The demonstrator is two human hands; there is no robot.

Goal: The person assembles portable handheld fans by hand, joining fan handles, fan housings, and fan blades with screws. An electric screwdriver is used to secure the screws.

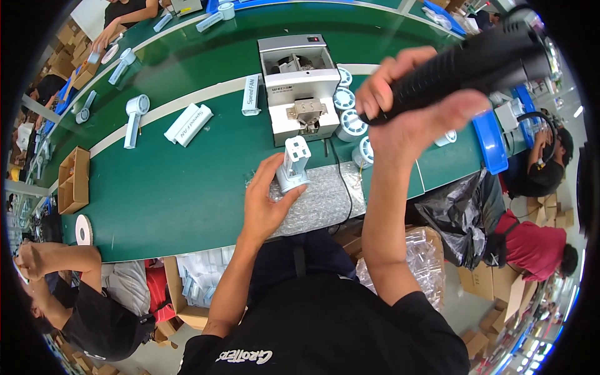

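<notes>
My left hand (265, 200) grips a pale blue plastic fan handle (294, 164), its fingers and thumb around the lower part. The handle stands upright on bubble wrap (322, 197), with several openings showing in its top end. Raised at the upper right, my right hand (415, 109) is closed around a black electric screwdriver (462, 69), which looms large near the camera; its working tip cannot be made out. Just beyond the handle stands a silver screw feeder (303, 84) with an open top. Several round fan heads (351, 125) are lined up to the feeder's right.
Left of the feeder lie white printed boxes (189, 125) and an assembled handheld fan (134, 119). A cardboard tray (74, 181) and a tape roll (83, 230) are at the left edge. A blue bin (490, 144) stands right. A black cable (344, 181) crosses the bubble wrap. Co-workers sit nearby.
</notes>
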